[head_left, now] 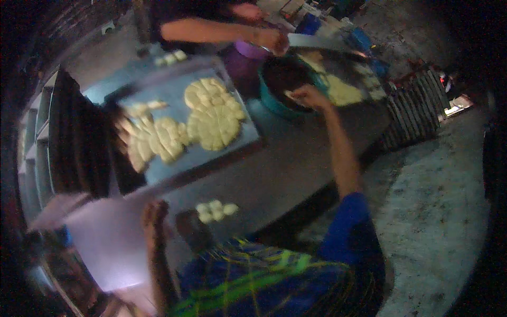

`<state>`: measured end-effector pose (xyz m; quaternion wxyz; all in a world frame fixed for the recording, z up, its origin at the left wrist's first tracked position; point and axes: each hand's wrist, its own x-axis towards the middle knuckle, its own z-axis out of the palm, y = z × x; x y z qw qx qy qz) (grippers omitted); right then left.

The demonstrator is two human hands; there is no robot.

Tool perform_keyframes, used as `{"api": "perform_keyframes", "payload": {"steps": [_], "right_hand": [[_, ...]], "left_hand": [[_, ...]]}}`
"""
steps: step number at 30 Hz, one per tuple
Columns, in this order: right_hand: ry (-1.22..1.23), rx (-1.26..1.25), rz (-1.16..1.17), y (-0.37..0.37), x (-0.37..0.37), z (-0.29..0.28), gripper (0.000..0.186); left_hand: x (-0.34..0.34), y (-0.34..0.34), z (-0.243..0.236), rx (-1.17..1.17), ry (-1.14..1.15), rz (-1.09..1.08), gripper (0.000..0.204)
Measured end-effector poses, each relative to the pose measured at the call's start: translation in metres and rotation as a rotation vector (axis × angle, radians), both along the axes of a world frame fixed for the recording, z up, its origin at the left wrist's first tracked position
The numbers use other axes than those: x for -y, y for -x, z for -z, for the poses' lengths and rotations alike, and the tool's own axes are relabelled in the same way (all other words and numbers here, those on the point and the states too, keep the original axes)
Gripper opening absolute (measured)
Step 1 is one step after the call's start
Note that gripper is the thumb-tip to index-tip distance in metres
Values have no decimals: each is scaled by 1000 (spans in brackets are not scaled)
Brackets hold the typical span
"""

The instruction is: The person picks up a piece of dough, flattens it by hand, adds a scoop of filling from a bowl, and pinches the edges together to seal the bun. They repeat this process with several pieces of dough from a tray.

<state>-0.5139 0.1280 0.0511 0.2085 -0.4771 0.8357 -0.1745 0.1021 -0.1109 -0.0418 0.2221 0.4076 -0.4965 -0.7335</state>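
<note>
My right hand (309,99) reaches over a teal bowl (274,103) that holds a dark mass. Its fingers are pinched together near the rim, and a pale spot shows at their tips, too blurred to name. Low at the table's near side, my left hand (155,214) is raised with its fingers curled in, and what they hold, if anything, is hidden. Just right of it lies a small cluster of pale dough balls (216,210). Beyond, a metal baking tray (174,174) carries two large scored dough shapes, a rounded one (214,122) and a wider branching one (158,138).
Across the table, a co-worker's hand (272,41) is over a purple container (245,66). Flattened dough (343,91) lies right of the bowl, and more dough balls (170,58) sit behind the tray. A stack of dark trays (414,108) stands at the right, a rack (42,137) at the left.
</note>
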Motion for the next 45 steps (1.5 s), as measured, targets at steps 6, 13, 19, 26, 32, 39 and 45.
{"api": "perform_keyframes", "payload": {"steps": [6, 13, 19, 26, 32, 39, 45], "right_hand": [[-329, 96, -112, -7, 37, -2, 32], [-169, 183, 46, 1, 11, -14, 25], [461, 957, 193, -142, 40, -22, 44], [675, 1537, 117, -355, 75, 26, 63], [734, 1611, 204, -408, 84, 25, 59], [765, 1353, 212, -411, 64, 62, 39], [718, -71, -320, -420, 73, 18, 35]], "left_hand": [[-8, -8, -8, 22, -3, -35, 21], [-17, -3, -3, -2, -72, 24, 22], [-29, 28, -6, -134, -267, 151, 39], [-58, 76, -55, -358, -586, 317, 43], [-70, 56, -50, -430, -618, 134, 36], [-67, 51, -51, -551, -663, 10, 32], [-59, 54, -69, -408, -322, -40, 25]]}}
